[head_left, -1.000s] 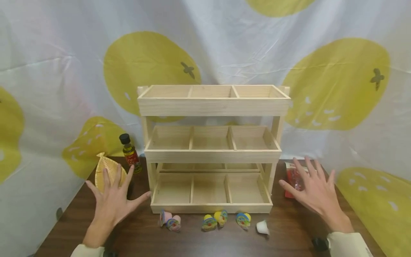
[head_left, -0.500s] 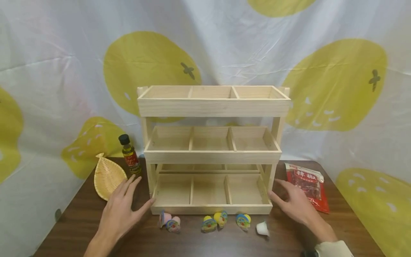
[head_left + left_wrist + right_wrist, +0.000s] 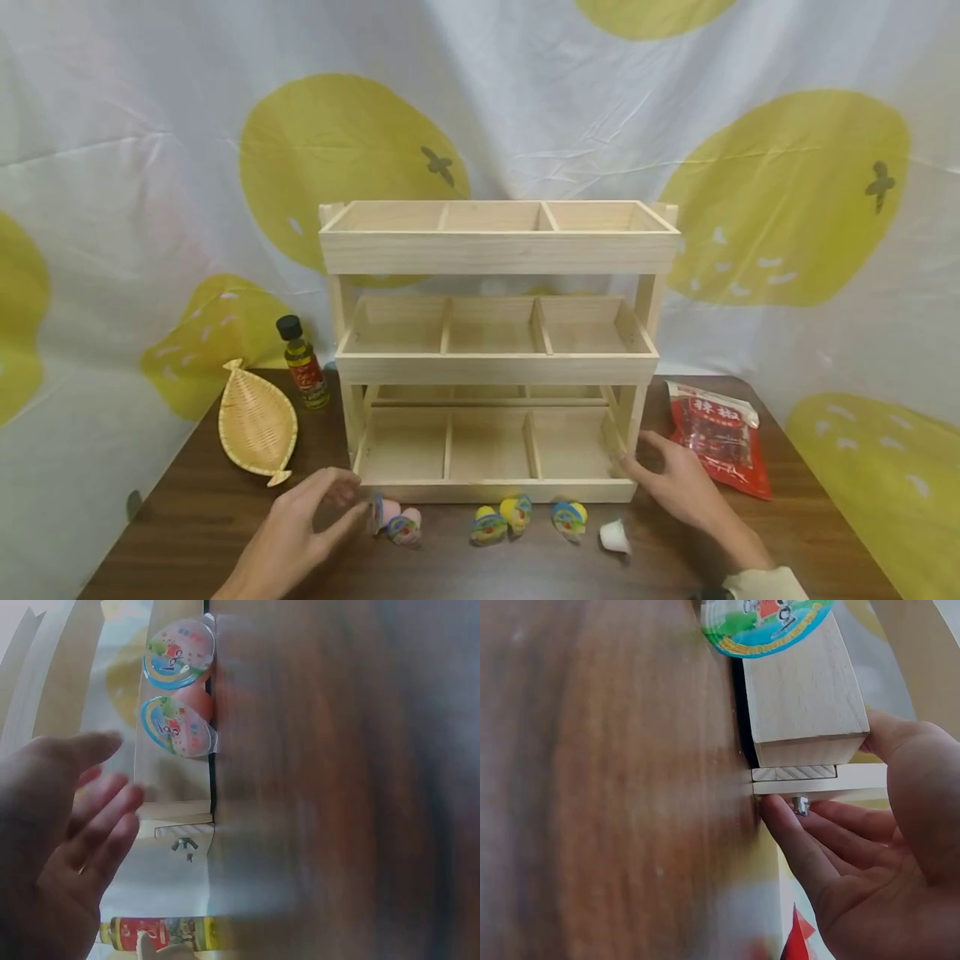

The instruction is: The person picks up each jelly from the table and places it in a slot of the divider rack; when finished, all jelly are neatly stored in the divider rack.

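Observation:
A three-tier wooden rack point(image 3: 495, 369) with divided trays stands on the table. My left hand point(image 3: 303, 521) is by its lower left corner, beside two pink jelly cups point(image 3: 405, 527). Its thumb and half-bent fingers are apart with nothing between them; in the left wrist view the fingers point(image 3: 112, 817) are clear of the cups. My right hand point(image 3: 678, 483) grips the rack's lower right end: the thumb lies over the tray side, and the fingers point(image 3: 787, 825) lie along the outer face near a metal bolt point(image 3: 801, 805).
Yellow jelly cups point(image 3: 489, 525) and a white one point(image 3: 614, 536) lie before the rack. Left stand a leaf-shaped wicker basket point(image 3: 257, 421) and a sauce bottle point(image 3: 306, 371). A red packet of dried chillies point(image 3: 718, 442) lies right. A patterned cloth point(image 3: 780, 192) hangs behind.
Both hands were spread wide beside the rack. The right has moved inward onto the rack's lower right end; the left has come down and inward to the lower left corner, its fingers bending.

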Tool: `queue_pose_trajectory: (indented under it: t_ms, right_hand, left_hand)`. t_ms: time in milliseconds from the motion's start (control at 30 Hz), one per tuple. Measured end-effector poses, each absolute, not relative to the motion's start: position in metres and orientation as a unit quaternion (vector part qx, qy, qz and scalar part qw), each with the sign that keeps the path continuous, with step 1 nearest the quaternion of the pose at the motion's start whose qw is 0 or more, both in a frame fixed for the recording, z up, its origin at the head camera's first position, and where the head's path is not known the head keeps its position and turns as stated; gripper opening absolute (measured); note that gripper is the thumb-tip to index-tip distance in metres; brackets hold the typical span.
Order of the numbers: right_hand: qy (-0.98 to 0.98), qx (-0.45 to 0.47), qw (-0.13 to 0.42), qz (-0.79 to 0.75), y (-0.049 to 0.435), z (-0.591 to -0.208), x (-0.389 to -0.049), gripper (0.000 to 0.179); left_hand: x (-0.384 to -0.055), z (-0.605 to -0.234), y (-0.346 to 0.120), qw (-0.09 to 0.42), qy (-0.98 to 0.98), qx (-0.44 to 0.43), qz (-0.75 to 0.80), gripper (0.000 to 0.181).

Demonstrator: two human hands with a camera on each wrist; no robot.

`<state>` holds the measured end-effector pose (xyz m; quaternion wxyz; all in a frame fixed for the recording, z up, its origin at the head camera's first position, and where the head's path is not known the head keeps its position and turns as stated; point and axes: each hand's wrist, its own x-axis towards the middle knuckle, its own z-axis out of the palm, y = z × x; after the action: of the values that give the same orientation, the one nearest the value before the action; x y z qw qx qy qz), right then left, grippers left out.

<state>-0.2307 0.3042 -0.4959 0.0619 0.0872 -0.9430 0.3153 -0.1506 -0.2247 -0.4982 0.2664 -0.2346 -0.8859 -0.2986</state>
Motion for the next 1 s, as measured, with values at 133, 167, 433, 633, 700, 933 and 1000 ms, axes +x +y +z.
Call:
queue_pose_trajectory:
  t_ms: [133,167,433,633,700,933,1000]
  right_hand:
    - [-0.945,0.089,0.056,0.311,0.307,-0.493,-0.231,0.063]
    - [-0.945,0.089,0.055,0.311,0.307,-0.493,-0.231,0.063]
    - [-0.944,0.09,0.046,0.314,0.305,-0.492,-0.23,0.062]
    - [-0.941,0.095,0.049,0.32,0.304,-0.493,-0.23,0.062]
    - [-0.941,0.096,0.05,0.322,0.304,-0.492,-0.23,0.061]
    - [-0.94,0.098,0.051,0.323,0.304,-0.492,-0.23,0.058]
    - [-0.94,0.096,0.048,0.323,0.304,-0.492,-0.23,0.06]
  left_hand:
    - [-0.147,-0.5,-0.225,0.234,-0.885,-0.292,-0.277,0.049]
    - [-0.146,-0.5,-0.224,0.226,-0.889,-0.297,-0.264,0.053]
    - [-0.145,-0.496,-0.22,0.176,-0.925,-0.279,-0.188,0.063]
    - [-0.144,-0.494,-0.217,0.178,-0.932,-0.271,-0.163,0.06]
    - [-0.143,-0.494,-0.215,0.179,-0.934,-0.268,-0.157,0.057]
    - [-0.139,-0.494,-0.209,0.178,-0.939,-0.254,-0.147,0.047]
    - [-0.139,-0.494,-0.207,0.168,-0.941,-0.251,-0.153,0.043]
